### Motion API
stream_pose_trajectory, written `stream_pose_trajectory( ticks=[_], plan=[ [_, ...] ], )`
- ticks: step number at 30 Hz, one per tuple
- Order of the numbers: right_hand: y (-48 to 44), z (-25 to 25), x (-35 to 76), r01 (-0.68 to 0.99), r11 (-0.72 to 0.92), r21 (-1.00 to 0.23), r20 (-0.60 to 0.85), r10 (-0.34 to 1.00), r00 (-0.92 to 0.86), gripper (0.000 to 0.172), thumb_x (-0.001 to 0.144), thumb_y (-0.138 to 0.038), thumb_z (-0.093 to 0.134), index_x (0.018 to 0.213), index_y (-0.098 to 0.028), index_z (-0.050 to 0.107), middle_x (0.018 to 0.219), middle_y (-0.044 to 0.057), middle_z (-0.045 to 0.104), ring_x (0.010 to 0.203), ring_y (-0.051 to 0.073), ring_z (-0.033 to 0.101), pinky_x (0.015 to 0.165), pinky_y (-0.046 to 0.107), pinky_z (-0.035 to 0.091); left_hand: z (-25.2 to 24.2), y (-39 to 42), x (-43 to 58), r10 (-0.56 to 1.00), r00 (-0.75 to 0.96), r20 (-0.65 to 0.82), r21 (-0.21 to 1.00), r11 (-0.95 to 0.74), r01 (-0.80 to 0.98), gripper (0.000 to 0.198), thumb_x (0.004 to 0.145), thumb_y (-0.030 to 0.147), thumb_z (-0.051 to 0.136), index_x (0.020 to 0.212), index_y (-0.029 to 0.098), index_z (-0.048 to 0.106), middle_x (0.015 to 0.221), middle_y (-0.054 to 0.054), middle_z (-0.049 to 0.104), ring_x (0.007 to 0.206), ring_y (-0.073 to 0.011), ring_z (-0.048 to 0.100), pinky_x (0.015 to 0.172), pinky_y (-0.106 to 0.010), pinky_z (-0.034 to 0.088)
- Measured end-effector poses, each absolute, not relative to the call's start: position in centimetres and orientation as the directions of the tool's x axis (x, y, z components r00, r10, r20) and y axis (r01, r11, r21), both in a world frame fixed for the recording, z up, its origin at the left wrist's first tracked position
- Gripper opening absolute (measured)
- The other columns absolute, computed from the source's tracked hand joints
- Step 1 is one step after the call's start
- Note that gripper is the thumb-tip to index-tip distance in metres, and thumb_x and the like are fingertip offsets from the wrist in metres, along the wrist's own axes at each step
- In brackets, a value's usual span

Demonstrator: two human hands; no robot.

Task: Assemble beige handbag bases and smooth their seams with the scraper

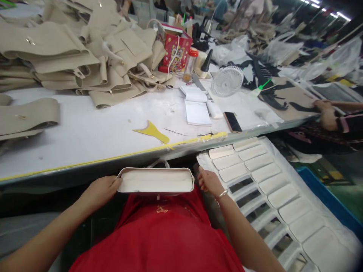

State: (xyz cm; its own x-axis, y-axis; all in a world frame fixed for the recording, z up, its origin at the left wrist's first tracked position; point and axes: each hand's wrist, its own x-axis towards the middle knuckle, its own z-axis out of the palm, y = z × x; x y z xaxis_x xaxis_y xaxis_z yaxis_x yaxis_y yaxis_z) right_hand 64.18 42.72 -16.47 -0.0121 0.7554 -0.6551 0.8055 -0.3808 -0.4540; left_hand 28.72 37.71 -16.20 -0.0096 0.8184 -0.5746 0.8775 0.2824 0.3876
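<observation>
A pale, box-shaped bag piece (155, 180) with a dark edge lies across my lap below the table edge, its long white side facing up. My left hand (106, 190) grips its left end, with the fingertips partly hidden. Close to its right end is my right hand (209, 182), its fingers curled together near the rack; whatever they hold, if anything, is too small to tell. Rows of cream rounded panels (266, 172) lie on the rack at my right. On the table is a yellow Y-shaped tool (153, 131).
Beige bag pieces (56, 47) are heaped on the table's left side. An open notebook (197, 111), a phone (232, 122), a small white fan (227, 81) and a red-capped jar (190, 65) stand or lie further right. Another person's hand (326, 113) is at the right edge.
</observation>
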Motion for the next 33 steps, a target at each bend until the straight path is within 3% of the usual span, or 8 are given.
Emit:
stream_pose_trajectory(
  ticks=[3, 5, 8, 17, 21, 25, 28, 33],
  plan=[
    [42.8, -13.8, 63.4, 0.967, -0.052, -0.25, -0.459, 0.885, -0.071, 0.054, 0.084, -0.063, 0.033, 0.077, -0.015, 0.058, 0.074, 0.01, 0.064, 0.07, 0.02, 0.061, 0.061, 0.028, 0.043, -16.0, 37.6, 29.0, 0.839, -0.032, -0.543, 0.329, 0.248, 0.911, 0.049, 0.085, 0.05, 0.023, 0.066, 0.018, 0.054, 0.067, -0.007, 0.062, 0.068, -0.0227, 0.058, 0.062, -0.029, 0.037],
    [42.4, -13.0, 62.3, 0.99, 0.13, -0.062, -0.453, 0.88, -0.144, 0.045, 0.082, -0.057, 0.044, 0.074, -0.015, 0.059, 0.074, 0.012, 0.065, 0.076, 0.026, 0.062, 0.064, 0.031, 0.042, -16.2, 37.2, 29.0, 0.839, -0.05, -0.541, 0.306, 0.252, 0.918, 0.054, 0.085, 0.057, 0.021, 0.065, 0.018, 0.054, 0.069, -0.007, 0.062, 0.068, -0.0225, 0.058, 0.06, -0.028, 0.036],
    [41.5, -13.3, 61.3, 0.968, 0.25, 0.013, -0.497, 0.842, -0.211, 0.035, 0.09, -0.038, 0.035, 0.078, -0.014, 0.058, 0.077, 0.013, 0.066, 0.076, 0.026, 0.064, 0.063, 0.031, 0.041, -16.6, 36.7, 28.8, 0.83, -0.052, -0.555, 0.295, 0.254, 0.921, 0.056, 0.085, 0.059, 0.019, 0.067, 0.018, 0.053, 0.069, -0.007, 0.062, 0.068, -0.0215, 0.059, 0.059, -0.026, 0.037],
    [39.8, -14.4, 61.5, 0.964, 0.259, 0.061, -0.508, 0.839, -0.193, 0.038, 0.095, -0.031, 0.022, 0.087, -0.015, 0.055, 0.076, 0.011, 0.066, 0.072, 0.025, 0.065, 0.059, 0.03, 0.039, -16.0, 37.5, 28.4, 0.85, 0.018, -0.527, 0.11, 0.047, 0.993, 0.048, 0.09, 0.039, 0.018, 0.083, 0.015, 0.06, 0.087, -0.013, 0.065, 0.078, -0.0294, 0.062, 0.067, -0.037, 0.043],
    [40.4, -14.1, 61.7, 0.971, 0.233, 0.051, -0.519, 0.837, -0.173, 0.039, 0.093, -0.033, 0.024, 0.082, -0.017, 0.058, 0.079, 0.011, 0.067, 0.075, 0.023, 0.064, 0.061, 0.029, 0.038, -15.5, 36.9, 30.2, 0.984, 0.163, -0.078, 0.05, -0.159, 0.986, 0.043, 0.09, 0.043, 0.031, 0.09, 0.012, 0.061, 0.093, -0.015, 0.063, 0.086, -0.0297, 0.059, 0.075, -0.041, 0.044],
    [40.8, -13.8, 61.6, 0.982, 0.173, 0.081, -0.502, 0.858, -0.109, 0.037, 0.09, -0.041, 0.03, 0.085, -0.017, 0.058, 0.078, 0.009, 0.067, 0.073, 0.023, 0.064, 0.058, 0.028, 0.036, -15.8, 37.7, 37.0, 0.719, 0.63, 0.292, 0.128, -0.683, 0.72, 0.041, 0.087, 0.045, 0.044, 0.107, 0.012, 0.058, 0.114, -0.014, 0.059, 0.093, -0.0233, 0.056, 0.081, -0.034, 0.045],
    [40.7, -13.5, 61.4, 0.973, 0.208, 0.097, -0.496, 0.858, -0.134, 0.035, 0.091, -0.036, 0.029, 0.085, -0.016, 0.058, 0.078, 0.01, 0.067, 0.074, 0.023, 0.064, 0.058, 0.028, 0.037, -16.4, 38.9, 42.5, 0.539, 0.831, 0.14, 0.158, -0.84, 0.519, 0.04, 0.087, 0.035, 0.045, 0.119, 0.013, 0.051, 0.127, -0.012, 0.052, 0.08, -0.0196, 0.057, 0.064, -0.03, 0.047],
    [40.4, -12.7, 61.6, 0.963, 0.233, 0.132, -0.489, 0.861, -0.141, 0.036, 0.091, -0.031, 0.028, 0.084, -0.015, 0.06, 0.077, 0.012, 0.067, 0.073, 0.024, 0.065, 0.058, 0.029, 0.036, -16.7, 39.9, 45.3, 0.563, 0.826, 0.012, 0.177, -0.814, 0.553, 0.039, 0.085, 0.025, 0.043, 0.121, 0.012, 0.049, 0.128, -0.012, 0.051, 0.073, -0.0194, 0.057, 0.054, -0.03, 0.045]
  ],
)
